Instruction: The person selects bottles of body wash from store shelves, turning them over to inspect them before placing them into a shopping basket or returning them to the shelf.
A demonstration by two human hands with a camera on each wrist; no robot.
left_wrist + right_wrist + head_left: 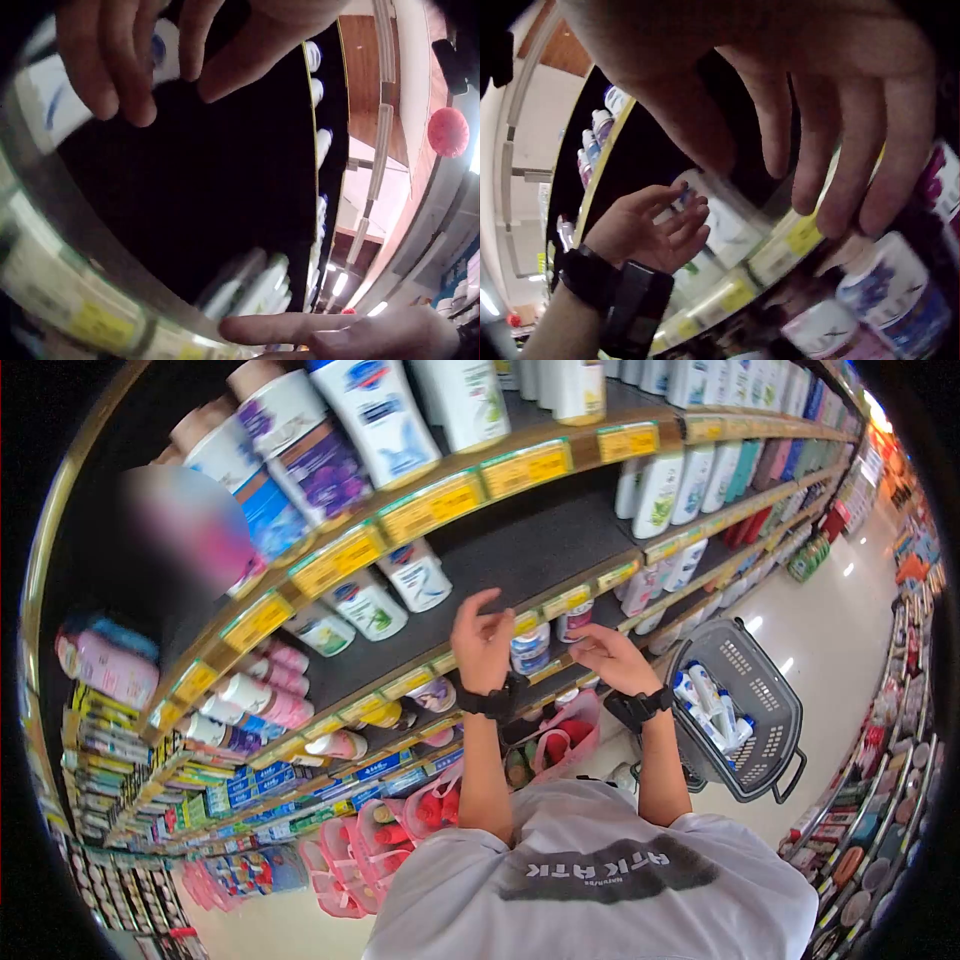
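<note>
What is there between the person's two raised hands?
In the head view, the left hand and right hand are apart; between them show a yellow-tagged shelf edge and white bottles behind.

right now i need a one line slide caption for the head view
Shopper's left hand and right hand raised empty-handed before a half-empty toiletries shelf, grey shopping basket of bottles beside them.

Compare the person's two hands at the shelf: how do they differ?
The left hand is raised higher, fingers pointing up and curled over; the right hand sits lower, fingers stretched toward the left one. The left hand is in front of the empty shelf gap; the right hand is nearer the basket. Both hold nothing and wear black wrist straps.
</note>
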